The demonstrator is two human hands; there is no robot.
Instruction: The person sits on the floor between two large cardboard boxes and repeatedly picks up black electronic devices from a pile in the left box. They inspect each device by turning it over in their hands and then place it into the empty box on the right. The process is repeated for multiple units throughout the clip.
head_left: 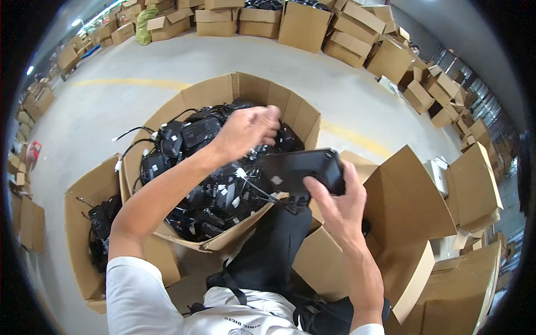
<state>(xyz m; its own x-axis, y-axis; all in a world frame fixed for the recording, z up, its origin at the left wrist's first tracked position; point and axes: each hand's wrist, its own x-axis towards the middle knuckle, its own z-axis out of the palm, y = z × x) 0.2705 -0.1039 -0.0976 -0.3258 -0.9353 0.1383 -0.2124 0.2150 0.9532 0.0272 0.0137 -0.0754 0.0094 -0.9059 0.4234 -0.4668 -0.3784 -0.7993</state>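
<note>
My right hand (346, 206) grips one end of a black, box-shaped device (298, 167), thumb on its near face and fingers behind. Thin dark cables with a white plug (241, 173) hang beside the device's left end. My left hand (249, 131) is raised over the large cardboard box (223, 89), its fingers curled in and slightly blurred; whether anything small is between them is hidden. Inside that box lies a heap of black devices (202, 131) with loose cables and white connectors.
At my left stands a smaller carton (84, 223) with more black parts (103, 218). Open cartons (410, 195) crowd my right side. Stacked cardboard boxes (304, 25) line the far side of the grey floor (145, 61), beside a yellow-green sack (144, 25).
</note>
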